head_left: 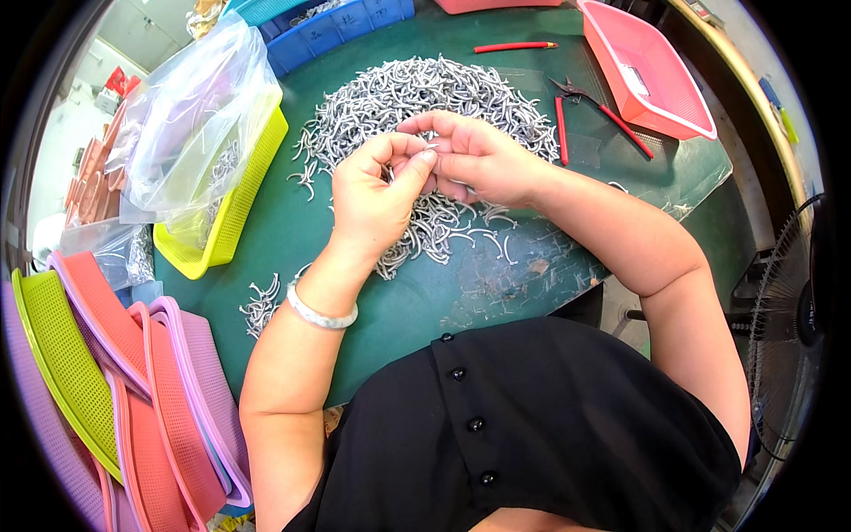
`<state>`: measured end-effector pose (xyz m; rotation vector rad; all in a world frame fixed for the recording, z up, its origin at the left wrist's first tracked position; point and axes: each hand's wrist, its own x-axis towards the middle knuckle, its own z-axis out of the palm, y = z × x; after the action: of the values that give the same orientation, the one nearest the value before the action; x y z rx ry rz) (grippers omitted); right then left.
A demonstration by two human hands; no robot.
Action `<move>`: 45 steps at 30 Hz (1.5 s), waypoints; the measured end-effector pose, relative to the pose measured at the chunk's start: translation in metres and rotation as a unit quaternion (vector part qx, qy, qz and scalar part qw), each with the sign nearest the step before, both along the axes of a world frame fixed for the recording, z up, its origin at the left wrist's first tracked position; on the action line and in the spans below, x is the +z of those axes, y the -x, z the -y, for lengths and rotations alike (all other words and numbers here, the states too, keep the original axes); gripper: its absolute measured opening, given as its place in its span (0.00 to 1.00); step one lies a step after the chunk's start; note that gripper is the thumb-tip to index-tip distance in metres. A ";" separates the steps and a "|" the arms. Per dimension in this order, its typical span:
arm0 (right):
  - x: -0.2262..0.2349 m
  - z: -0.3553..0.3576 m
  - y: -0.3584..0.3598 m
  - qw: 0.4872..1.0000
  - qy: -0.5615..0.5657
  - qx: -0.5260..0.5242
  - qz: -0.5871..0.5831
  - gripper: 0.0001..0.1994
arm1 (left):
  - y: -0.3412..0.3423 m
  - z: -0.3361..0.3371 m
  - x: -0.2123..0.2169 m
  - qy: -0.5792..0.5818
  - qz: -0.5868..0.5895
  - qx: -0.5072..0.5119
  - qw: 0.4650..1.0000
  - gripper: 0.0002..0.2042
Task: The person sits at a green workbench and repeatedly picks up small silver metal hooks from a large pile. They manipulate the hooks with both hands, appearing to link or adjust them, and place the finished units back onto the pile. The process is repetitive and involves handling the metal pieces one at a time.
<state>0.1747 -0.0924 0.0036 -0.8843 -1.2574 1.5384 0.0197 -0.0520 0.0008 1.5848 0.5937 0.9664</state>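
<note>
Above a large heap of small curved silvery metal pieces, my two hands meet fingertip to fingertip. My left hand, with a pale bangle at its wrist, is closed in a pinch of thumb and index finger. The fingers of my right hand are bent in against it, also pinching. Between the fingertips shows a bit of a small silvery metal piece; most of it is hidden. Loose pieces spill toward me below the hands. A smaller pile of metal pieces lies left of my left forearm.
Red-handled pliers and a red-handled tool lie on the green table. A pink basket stands far right, a yellow-green basket with a plastic bag left, blue bins behind. Stacked baskets are near left, a fan right.
</note>
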 end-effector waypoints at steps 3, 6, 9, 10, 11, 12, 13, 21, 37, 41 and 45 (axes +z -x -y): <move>0.003 0.001 0.001 1.000 0.001 -0.001 0.001 0.20 | 0.000 0.001 0.001 0.027 0.003 0.003 1.000 0.03; 0.001 0.001 0.001 1.000 0.009 0.003 -0.018 0.19 | 0.000 -0.001 0.002 0.031 -0.013 0.007 0.999 0.03; 0.001 0.000 0.002 0.999 0.018 0.007 -0.025 0.18 | 0.000 0.000 0.002 0.056 -0.004 0.007 0.998 0.02; 0.001 0.000 0.002 0.999 0.019 0.010 -0.029 0.18 | 0.000 0.000 0.003 0.059 -0.004 0.007 0.998 0.02; 0.001 0.000 0.001 0.999 0.021 0.012 -0.032 0.18 | 0.000 0.001 0.004 0.062 -0.003 0.006 0.998 0.02; 0.001 0.000 0.001 0.999 0.022 0.014 -0.035 0.18 | 0.000 0.001 0.005 0.065 -0.003 0.006 0.998 0.03; 0.001 0.000 0.001 0.999 0.023 0.012 -0.031 0.17 | -0.001 0.001 0.005 0.067 0.003 0.007 0.998 0.03; 0.002 0.001 -0.002 0.999 0.049 0.020 0.010 0.06 | -0.003 0.004 0.010 0.127 0.046 0.013 0.991 0.03; 0.005 0.001 -0.005 0.998 -0.014 -0.034 0.041 0.05 | 0.001 0.002 0.009 0.083 0.048 0.015 0.995 0.06; 0.007 0.001 -0.006 0.998 -0.012 -0.037 0.040 0.05 | 0.001 0.000 0.004 0.016 0.027 0.039 0.999 0.06; 0.007 0.001 -0.006 0.998 0.023 -0.032 0.039 0.07 | 0.000 -0.007 0.012 0.111 0.056 0.058 0.991 0.06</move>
<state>0.1812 -0.0931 0.0102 -1.0151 -1.2409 1.4998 0.0194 -0.0455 0.0130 1.3021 0.6944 1.0314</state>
